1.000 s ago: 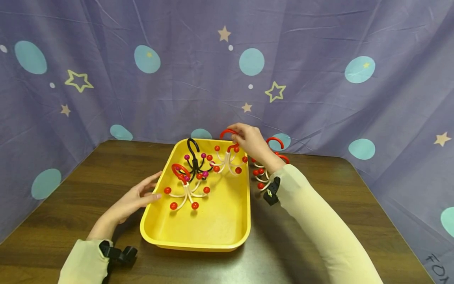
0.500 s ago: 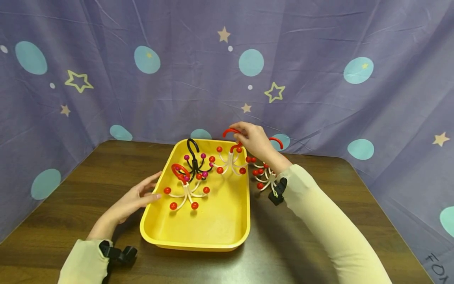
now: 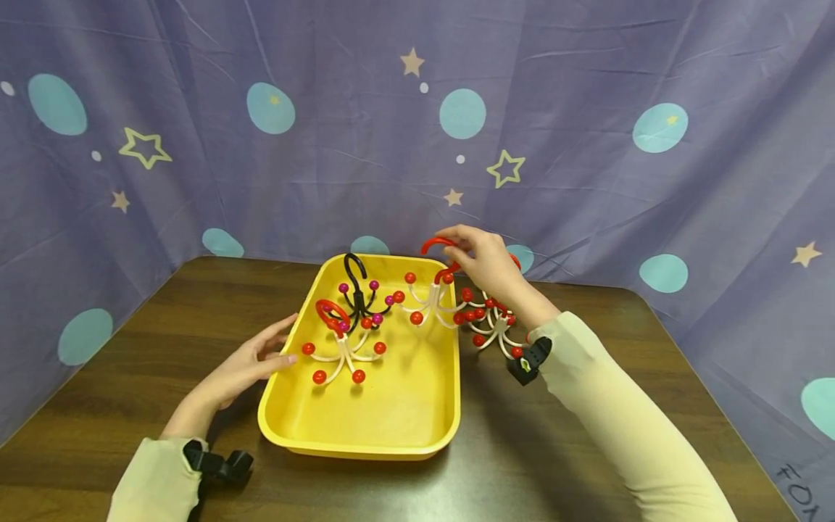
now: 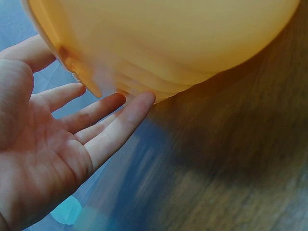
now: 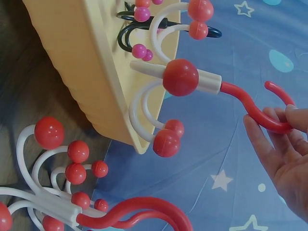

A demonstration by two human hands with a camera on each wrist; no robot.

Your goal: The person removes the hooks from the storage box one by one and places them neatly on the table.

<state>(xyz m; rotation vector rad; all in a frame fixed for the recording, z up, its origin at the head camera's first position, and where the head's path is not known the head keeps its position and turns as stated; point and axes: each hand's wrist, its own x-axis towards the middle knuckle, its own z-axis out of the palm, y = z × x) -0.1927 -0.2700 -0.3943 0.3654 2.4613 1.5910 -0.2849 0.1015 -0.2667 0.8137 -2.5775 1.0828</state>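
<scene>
My right hand (image 3: 485, 261) pinches the red curved hook of a multi-arm hanger (image 3: 433, 293) with white arms and red ball tips. In the head view this hanger hangs upright over the right rim of a yellow bin (image 3: 365, 454); the right wrist view shows it beside the bin's edge. My left hand (image 3: 244, 366) rests against the bin's left side, thumb at the rim and fingers fairly straight along the outer wall (image 4: 192, 43). Inside the bin stand another red-and-white hanger (image 3: 343, 349) and a black hanger (image 3: 358, 301) with magenta balls.
More red-and-white hangers (image 3: 501, 330) are bunched on the wooden table (image 3: 587, 391) right of the bin, partly hidden by my right arm. Their red hooks (image 5: 139, 207) show in the right wrist view. A patterned purple curtain (image 3: 365, 145) stands behind the table.
My right hand and its hanger have moved steadily right, from over the bin to its right rim, close to the hangers on the table. The left hand and bin stay put.
</scene>
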